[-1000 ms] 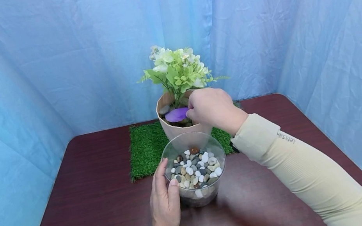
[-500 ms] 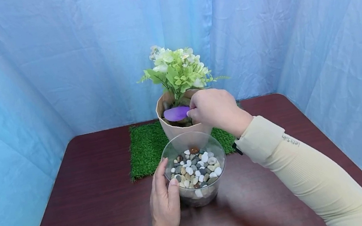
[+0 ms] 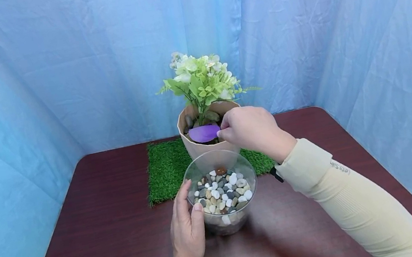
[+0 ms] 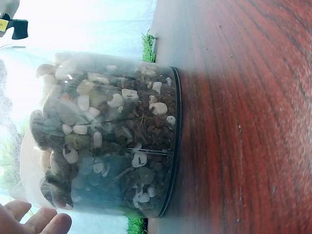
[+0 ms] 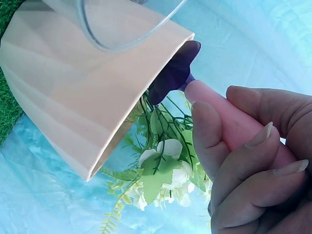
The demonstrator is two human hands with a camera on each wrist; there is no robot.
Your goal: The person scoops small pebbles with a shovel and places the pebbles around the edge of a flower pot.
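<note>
My right hand [image 3: 252, 128] grips the pink handle of a small garden trowel [image 5: 222, 119]. Its purple blade [image 3: 204, 133] is tipped over the mouth of a pale pink flower pot [image 3: 196, 148], in front of the plant's stems. White flowers and green leaves [image 3: 206, 77] stand in the pot among larger stones. Nearer to me is a clear plastic container [image 3: 226, 214] holding white, grey and brown pebbles [image 3: 220, 191]. My left hand [image 3: 188, 234] rests against its left side, with fairly straight fingers and the thumb by the rim. The right wrist view shows fingers curled round the handle.
Beneath the pot lies a green artificial grass mat [image 3: 164, 171] on a dark reddish wooden table [image 3: 117, 232]. Pale blue curtains [image 3: 100, 73] surround the table at the back and both sides. The container stands directly in front of the pot.
My right hand and the trowel have drawn slightly right and toward me, still over the pot, showing more of its inside. My left hand and the container have not moved.
</note>
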